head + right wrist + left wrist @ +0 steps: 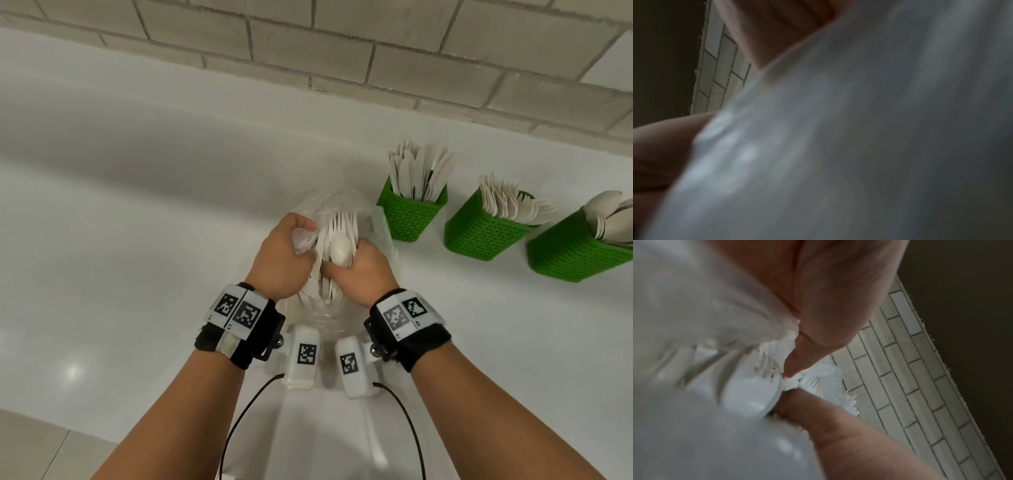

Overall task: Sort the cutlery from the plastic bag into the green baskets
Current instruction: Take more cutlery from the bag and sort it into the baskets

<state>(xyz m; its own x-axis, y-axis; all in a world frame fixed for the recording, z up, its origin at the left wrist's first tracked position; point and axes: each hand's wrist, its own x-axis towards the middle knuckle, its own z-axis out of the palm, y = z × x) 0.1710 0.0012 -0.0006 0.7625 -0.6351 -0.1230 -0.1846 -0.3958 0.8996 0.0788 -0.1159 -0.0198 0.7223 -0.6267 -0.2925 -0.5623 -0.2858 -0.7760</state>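
A clear plastic bag of white cutlery lies on the white counter in front of me. My left hand grips the bag's left edge, bunching the film. My right hand curls round a bundle of white cutlery in the bag's mouth, with a spoon bowl on top and fork tines beyond it. In the left wrist view, fingers pinch the crumpled film beside fork tines. The right wrist view is blurred plastic. Three green baskets stand to the right: knives, forks, spoons.
The white counter stretches wide to the left and ends at a grey brick wall behind. Black cables run from the wrist cameras toward the near edge.
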